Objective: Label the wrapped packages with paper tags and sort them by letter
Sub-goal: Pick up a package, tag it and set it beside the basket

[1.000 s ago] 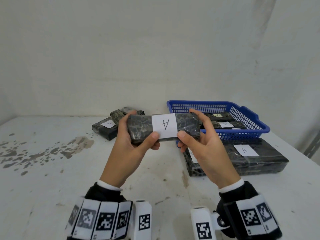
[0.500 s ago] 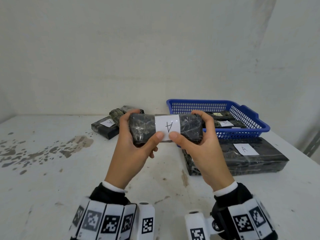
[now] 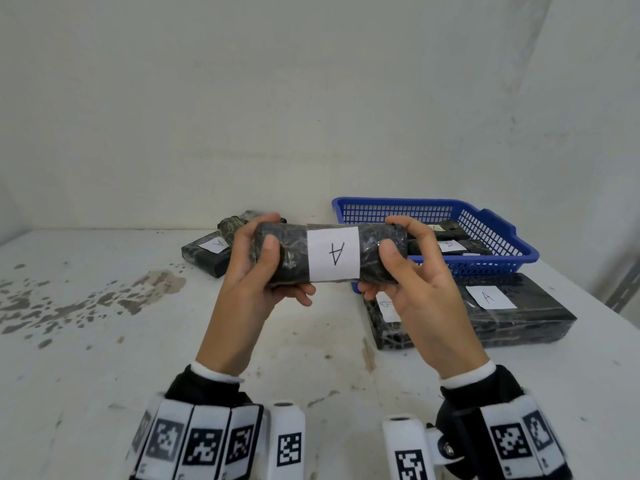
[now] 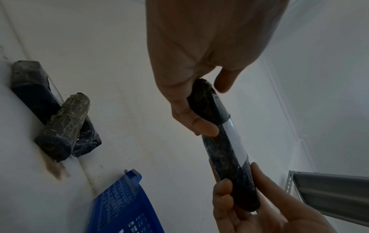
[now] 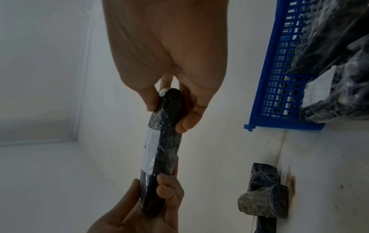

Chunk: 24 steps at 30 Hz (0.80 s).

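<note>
1. White table [image 3: 104, 358] with dark stains on the left part, plain white wall behind it.
2. Left hand [image 3: 252, 271] grips the left end of a dark wrapped package [image 3: 284, 258], thumb on the near face, fingers curled round the far and under sides.
3. Right hand [image 3: 415, 282] grips the right end the same way, thumb on the front, fingers curled over the top and below.
4. Package is held level in the air above the table, between both hands, in front of the basket.
5. White paper tag [image 3: 333, 254] wraps the middle of the package, marked "A", letter turned upside down in the head view.
6. Blue basket [image 3: 495, 233] sits at the back right of the table, with dark tagged packages inside; their letters are too small to read.
7. Big flat package [image 3: 519, 317] lies just in front of the basket, with an "A" tag on top and another tag on its left part, partly hidden by the right hand.
8. Back left: flat package [image 3: 204, 252] with a tag, and a mottled roll [image 4: 66, 124] lying across it.
9. Grey metal shelf [image 4: 329, 197] shows at the right edge in the left wrist view.
</note>
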{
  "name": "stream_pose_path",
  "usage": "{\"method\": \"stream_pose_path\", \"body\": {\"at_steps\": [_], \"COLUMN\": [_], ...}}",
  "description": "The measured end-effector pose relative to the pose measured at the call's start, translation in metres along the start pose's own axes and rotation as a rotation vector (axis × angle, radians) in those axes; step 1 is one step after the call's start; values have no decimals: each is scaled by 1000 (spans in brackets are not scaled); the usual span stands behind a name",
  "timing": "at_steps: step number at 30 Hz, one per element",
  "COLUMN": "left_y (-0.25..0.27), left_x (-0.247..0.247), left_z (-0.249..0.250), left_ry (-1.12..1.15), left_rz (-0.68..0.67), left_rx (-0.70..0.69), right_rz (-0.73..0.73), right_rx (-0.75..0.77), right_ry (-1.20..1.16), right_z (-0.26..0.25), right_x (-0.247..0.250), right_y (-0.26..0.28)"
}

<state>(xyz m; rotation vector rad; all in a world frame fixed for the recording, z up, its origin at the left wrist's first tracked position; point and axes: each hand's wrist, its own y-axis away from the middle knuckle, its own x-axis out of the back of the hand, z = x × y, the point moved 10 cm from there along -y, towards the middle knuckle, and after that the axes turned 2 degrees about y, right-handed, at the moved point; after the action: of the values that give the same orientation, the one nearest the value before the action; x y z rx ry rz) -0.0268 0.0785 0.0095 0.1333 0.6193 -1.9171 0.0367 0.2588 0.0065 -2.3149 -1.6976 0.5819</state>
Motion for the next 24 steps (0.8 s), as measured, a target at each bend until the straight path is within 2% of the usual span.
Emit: {"method": "stream_pose_path", "body": {"at_steps": [14,24], "left_y": [4,9], "left_x": [0,-3], "left_z": [1,6], "left_ry": [-95,-327], "left_rz": [11,57], "left_rx": [9,-64], "right_rz": [10,16], "right_rx": [13,45], "right_ry": [9,116], "right_z": [-4,-6], "right_x": [0,-7], "right_y": [3,7]}}
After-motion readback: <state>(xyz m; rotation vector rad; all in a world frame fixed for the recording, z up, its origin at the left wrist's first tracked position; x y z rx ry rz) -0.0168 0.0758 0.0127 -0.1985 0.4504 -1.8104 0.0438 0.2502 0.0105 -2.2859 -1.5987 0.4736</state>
